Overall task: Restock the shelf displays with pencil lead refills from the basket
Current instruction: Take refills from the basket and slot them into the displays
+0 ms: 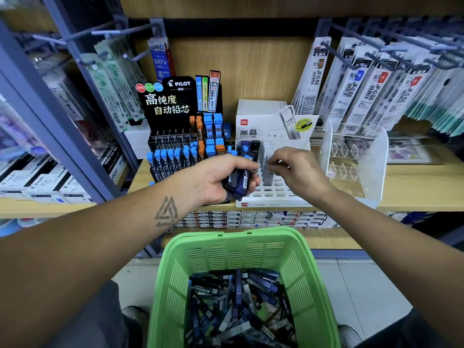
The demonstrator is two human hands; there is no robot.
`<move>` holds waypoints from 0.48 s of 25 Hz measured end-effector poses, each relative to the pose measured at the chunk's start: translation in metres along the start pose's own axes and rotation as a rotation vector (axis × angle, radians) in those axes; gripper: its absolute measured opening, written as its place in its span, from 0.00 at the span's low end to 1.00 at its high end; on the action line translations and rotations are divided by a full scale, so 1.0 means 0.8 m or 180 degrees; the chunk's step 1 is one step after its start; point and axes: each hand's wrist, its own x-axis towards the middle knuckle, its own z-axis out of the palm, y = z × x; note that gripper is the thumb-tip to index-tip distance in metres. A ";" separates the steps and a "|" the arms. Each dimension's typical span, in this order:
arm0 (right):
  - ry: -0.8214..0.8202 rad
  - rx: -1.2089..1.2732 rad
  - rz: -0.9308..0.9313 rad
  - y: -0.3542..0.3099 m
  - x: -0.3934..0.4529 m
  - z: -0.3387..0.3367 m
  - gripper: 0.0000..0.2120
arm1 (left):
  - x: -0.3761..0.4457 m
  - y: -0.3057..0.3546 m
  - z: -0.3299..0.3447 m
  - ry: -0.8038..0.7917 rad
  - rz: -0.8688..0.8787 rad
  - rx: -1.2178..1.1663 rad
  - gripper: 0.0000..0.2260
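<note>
Partway through: left hand (221, 177) clutching a bundle of lead refill tubes (239, 182) beside the white Deli display (273, 197); right hand (296, 169) pinching one clear tube (268, 172) into it. Green basket (175, 272) below, well stocked.

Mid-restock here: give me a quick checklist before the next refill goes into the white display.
1. Left hand grips a bundle of refills: ok.
2. Right hand pinches a clear refill over the white display: ok.
3. Free slots in the front rows: ok.
4. Refill seated fully in its slot: cannot tell.
5. Green basket holds more stock: ok.
6. Refill type matches the display: cannot tell.
</note>
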 end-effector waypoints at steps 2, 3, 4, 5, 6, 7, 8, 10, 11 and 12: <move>-0.0012 -0.0551 -0.0057 0.002 0.001 0.000 0.04 | 0.001 -0.001 0.000 -0.0036 -0.0006 -0.0018 0.02; -0.0044 -0.0857 -0.0026 0.000 0.003 -0.002 0.06 | 0.002 -0.001 -0.001 -0.0084 -0.0016 -0.0012 0.02; -0.0050 -0.1004 0.0003 -0.004 0.005 -0.004 0.07 | 0.002 -0.002 -0.003 -0.0151 -0.0031 0.0011 0.01; 0.0008 -0.0913 0.0045 -0.010 0.007 -0.005 0.07 | 0.002 -0.003 -0.004 -0.0218 -0.0044 0.0054 0.01; 0.0120 -0.0519 0.0170 -0.018 0.009 -0.007 0.07 | 0.002 -0.004 -0.005 -0.0276 -0.0049 0.0108 0.01; 0.0194 0.0152 0.0437 -0.025 0.012 -0.010 0.07 | 0.001 -0.005 -0.005 -0.0316 -0.0045 0.0155 0.02; 0.0141 0.0993 0.0798 -0.032 0.016 -0.014 0.06 | 0.000 -0.005 -0.004 -0.0347 -0.0035 0.0178 0.02; -0.0264 0.2330 0.1405 -0.042 0.019 -0.018 0.05 | -0.002 -0.005 -0.001 -0.0421 -0.0018 0.0169 0.02; -0.0444 0.2608 0.1549 -0.043 0.018 -0.018 0.05 | -0.003 -0.005 0.000 -0.0452 -0.0025 0.0159 0.02; -0.0531 0.2761 0.1616 -0.043 0.017 -0.016 0.05 | -0.004 -0.005 0.000 -0.0468 -0.0043 0.0150 0.03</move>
